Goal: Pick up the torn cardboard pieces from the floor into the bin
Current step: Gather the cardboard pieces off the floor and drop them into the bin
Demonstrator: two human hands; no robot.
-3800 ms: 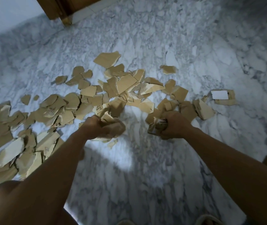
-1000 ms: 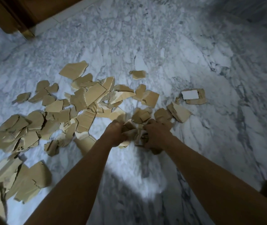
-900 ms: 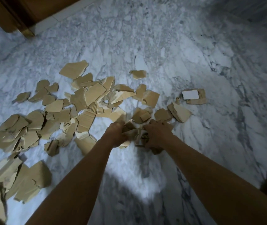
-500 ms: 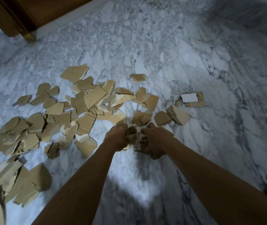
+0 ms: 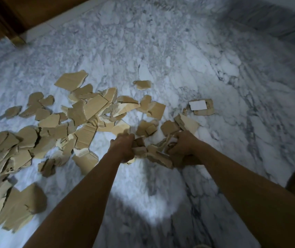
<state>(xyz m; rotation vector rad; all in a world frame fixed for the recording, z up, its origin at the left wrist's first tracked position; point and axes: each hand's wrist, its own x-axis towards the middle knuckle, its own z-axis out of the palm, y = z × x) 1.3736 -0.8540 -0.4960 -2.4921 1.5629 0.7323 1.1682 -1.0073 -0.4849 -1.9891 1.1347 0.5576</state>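
The left hand (image 5: 123, 147) and right hand (image 5: 183, 145) both squeeze torn cardboard pieces (image 5: 152, 153) tight. More bits lie on the marble floor (image 5: 179, 59).

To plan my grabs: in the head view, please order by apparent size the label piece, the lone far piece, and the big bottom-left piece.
1. Big bottom-left piece, though nearness inflates it.
2. Label piece.
3. Lone far piece.

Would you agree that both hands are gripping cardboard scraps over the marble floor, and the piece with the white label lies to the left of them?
Not quite. The head view shows the labelled piece lying to the right of the hands, beyond the right hand. The rest holds: it and the left hand both grip scraps over the marble floor.
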